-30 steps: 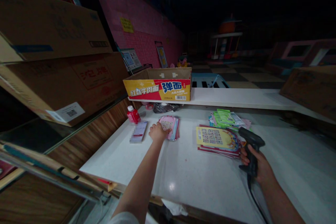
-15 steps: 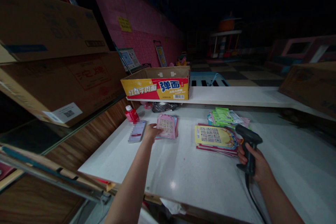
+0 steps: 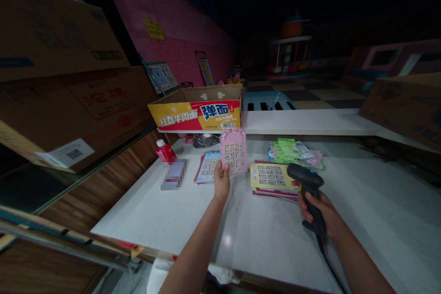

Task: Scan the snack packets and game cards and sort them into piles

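dim, glare on tabletop (image 3: 265, 220), edges perhaps blurred

Left of the left hand (image 3: 222, 184) stands a red bottle (image 3: 166, 150) with a white cap; farther left, two stacked cardboard boxes (image 3: 81, 94); beyond the hand, an open yellow-and-red carton (image 3: 201, 117).

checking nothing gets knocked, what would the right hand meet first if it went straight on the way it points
Most likely the yellow-topped card stack, just past the scanner that the right hand holds, though height is unclear and it might pass above.
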A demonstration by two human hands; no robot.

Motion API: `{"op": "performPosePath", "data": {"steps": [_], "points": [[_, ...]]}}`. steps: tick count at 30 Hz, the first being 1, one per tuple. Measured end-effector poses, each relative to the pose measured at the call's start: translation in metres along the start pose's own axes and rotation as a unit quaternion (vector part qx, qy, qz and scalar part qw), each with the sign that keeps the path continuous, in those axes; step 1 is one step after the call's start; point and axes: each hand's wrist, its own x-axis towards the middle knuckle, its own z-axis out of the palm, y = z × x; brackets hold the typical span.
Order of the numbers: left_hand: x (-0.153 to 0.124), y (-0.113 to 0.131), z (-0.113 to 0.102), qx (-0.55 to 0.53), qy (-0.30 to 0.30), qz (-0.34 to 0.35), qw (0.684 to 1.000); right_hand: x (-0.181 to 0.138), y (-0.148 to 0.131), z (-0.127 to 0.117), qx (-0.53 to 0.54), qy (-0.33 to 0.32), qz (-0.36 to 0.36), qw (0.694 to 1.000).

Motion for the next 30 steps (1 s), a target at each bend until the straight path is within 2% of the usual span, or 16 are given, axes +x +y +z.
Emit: {"op": "performPosePath", "data": {"steps": [6,13,20,30], "points": [[-0.005,-0.022,0.005,-0.001,0.064,0.016,0.998,-0.006,0.003,0.003,-0.071,-0.035,0.038,0.996],[-0.005,-0.026,0.006,-0.008,0.069,0.024,0.997,-0.014,-0.001,0.009,-0.072,-0.053,0.049,0.995],[-0.008,-0.023,0.005,0.034,0.062,0.017,0.997,-0.012,-0.003,0.009,-0.070,-0.079,0.062,0.992],[-0.009,-0.017,0.006,0.034,0.054,0.026,0.998,-0.014,-0.005,0.014,-0.062,-0.066,0.073,0.993]]}}
